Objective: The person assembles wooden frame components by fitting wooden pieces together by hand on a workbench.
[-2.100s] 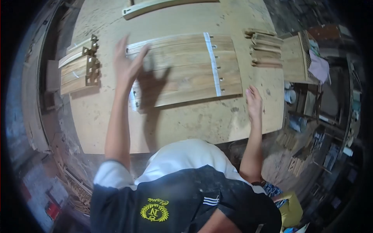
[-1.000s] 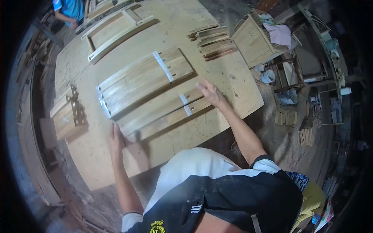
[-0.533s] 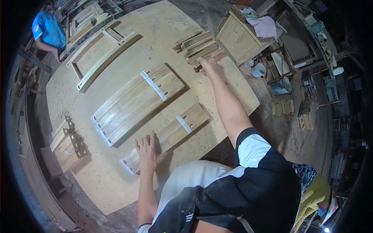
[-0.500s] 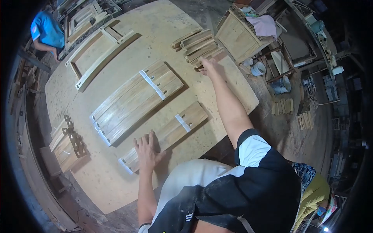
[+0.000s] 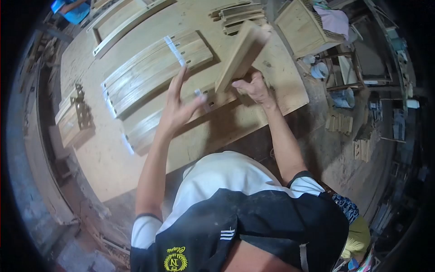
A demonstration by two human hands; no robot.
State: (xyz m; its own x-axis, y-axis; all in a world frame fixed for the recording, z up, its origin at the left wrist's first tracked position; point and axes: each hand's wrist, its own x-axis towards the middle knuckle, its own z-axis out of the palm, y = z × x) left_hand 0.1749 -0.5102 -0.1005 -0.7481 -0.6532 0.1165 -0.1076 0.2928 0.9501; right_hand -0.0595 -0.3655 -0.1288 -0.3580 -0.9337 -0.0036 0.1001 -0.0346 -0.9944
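Observation:
A wooden board [image 5: 240,54] is raised at a tilt above the table, gripped at its near side by my right hand [image 5: 257,90]; some of the fingers are hidden behind it. My left hand [image 5: 176,111] is open, thumb apart and fingers stretched, above a narrow wooden slat [image 5: 152,124] with a white strip near each end. Beyond it lies a wider set of boards [image 5: 149,72] side by side, with white strips across both ends and dark slots along them.
Several wooden pieces [image 5: 238,18] are stacked at the table's far right. A wooden frame [image 5: 131,25] lies at the far left, and slotted blocks [image 5: 74,120] sit at the left edge. A cabinet [image 5: 301,27] stands beyond the table [image 5: 108,181]. A person in blue [image 5: 74,11] is at the upper left.
My right hand has come back from the stacked pieces with a board in it. My left hand has lifted off the narrow slat and moved towards the right. The view has shifted.

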